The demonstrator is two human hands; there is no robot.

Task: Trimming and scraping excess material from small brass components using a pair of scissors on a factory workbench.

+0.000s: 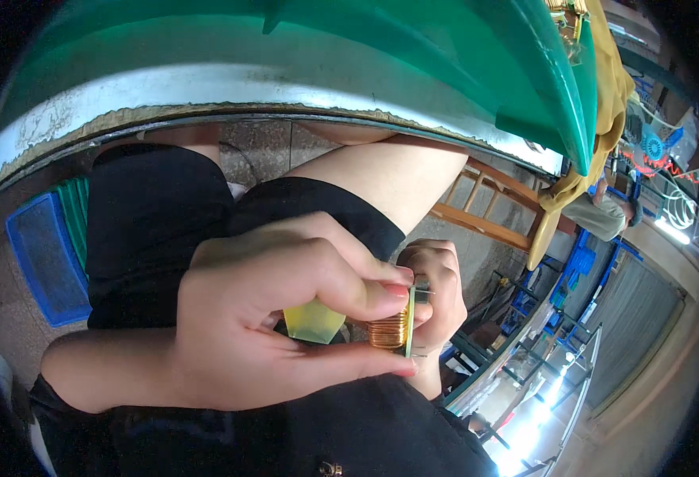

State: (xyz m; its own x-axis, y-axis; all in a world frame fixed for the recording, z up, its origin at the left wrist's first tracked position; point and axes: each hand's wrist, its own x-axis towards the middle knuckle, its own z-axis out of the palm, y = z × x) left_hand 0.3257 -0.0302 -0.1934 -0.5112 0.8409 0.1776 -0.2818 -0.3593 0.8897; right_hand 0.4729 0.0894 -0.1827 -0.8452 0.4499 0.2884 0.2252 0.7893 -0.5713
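Both hands meet at centre frame, low over the lap. Left hand [278,318] is the big one in front, fingers curled and pressed together, thumb underneath, pinching a copper coil [389,330] with a strip of yellow tape [314,322] coming off its left side. Right hand [437,290] sits just behind, right of centre, fingers folded tight around the coil's far end; a thin pin or lead pokes out near its fingertips, too small to be sure.

Progress, judging from this view: the copper winding looks full and tidy, turns stacked neatly, so the winding part seems done. The tape looks only partly on; a loose flap hangs free under the left fingers while bare copper is exposed to its right. So wrapping looks begun, not finished. Whether the tape end is stuck down is hidden by the fingers.

Around: black shorts [159,222] and bare knees fill mid frame, a green bench edge [365,56] arcs across the top, a blue crate [43,262] at left, a wooden chair [485,215] at right. Another person in a yellow top [604,103] is at upper right, not involved.
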